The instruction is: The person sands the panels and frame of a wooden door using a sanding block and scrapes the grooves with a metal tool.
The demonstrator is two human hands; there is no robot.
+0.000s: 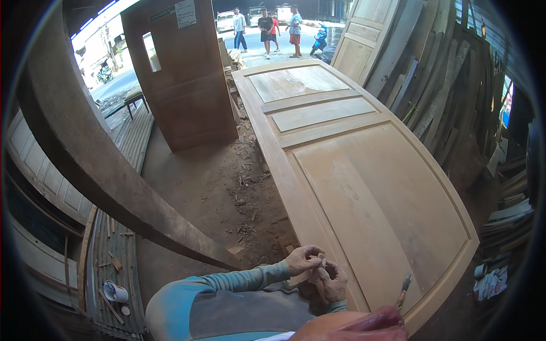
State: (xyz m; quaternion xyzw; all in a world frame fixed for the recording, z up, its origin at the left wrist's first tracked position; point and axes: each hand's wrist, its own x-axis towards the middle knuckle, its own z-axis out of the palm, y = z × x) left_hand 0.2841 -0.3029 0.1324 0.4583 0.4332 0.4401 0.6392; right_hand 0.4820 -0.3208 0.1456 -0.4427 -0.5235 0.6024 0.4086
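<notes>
My right hand (364, 327) shows only partly, at the bottom edge and very close to the camera. It is closed on a thin small tool (404, 288) with a grey tip, which points up over the near corner of the door. My left hand is out of the picture. Just in front of me a person in a blue long-sleeved top (227, 282) bends low. Both of that person's hands (318, 271) are together, pinching something small at the near left edge of a large pale wooden panelled door (369, 187) that lies flat.
A dark brown door (187, 85) stands upright at the back left, and a thick curved beam (96, 165) crosses the left side. Wood chips litter the dirt floor (239, 193). Planks (449, 85) lean against the right wall. Several people (267, 31) stand outside in the street.
</notes>
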